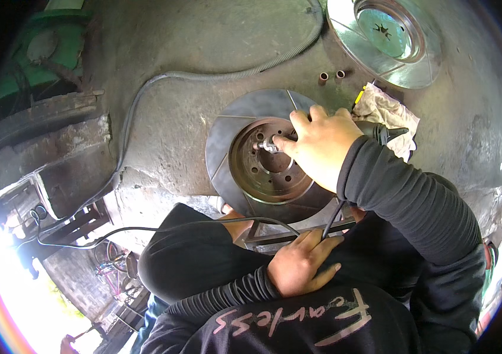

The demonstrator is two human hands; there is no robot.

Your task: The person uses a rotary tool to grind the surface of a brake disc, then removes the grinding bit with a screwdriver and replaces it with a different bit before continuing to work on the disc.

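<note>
1. Dark grey slotted steel brake disc (245,124) with a rusty brown hub lies flat on the stained concrete floor (192,47), just in front of my knees, near the middle of the scene.
2. My right hand (321,147) is closed around a slim black power tool (388,132), fingers wrapped, its small metal tip (267,145) at the hub face.
3. My left hand (298,265) rests near me against my dark sleeve, fingers loosely curled on a thin black cable (332,219); whether it truly pinches the cable I cannot tell.
4. I judge the disc heavy and rigid, with a dusty, rusty surface that should not slip much; the outer rim, taken with both hands on opposite sides, looks the safest hold, as the slot edges may be sharp.
5. A 2nd, shinier silver brake disc (392,53) sits at the far right.
6. 2 short copper-coloured tubes (332,75) stand between the discs, and a crumpled pale rag (381,109) lies to the right of my hand.
7. A grey ribbed hose (227,75) curves across the far floor.
</note>
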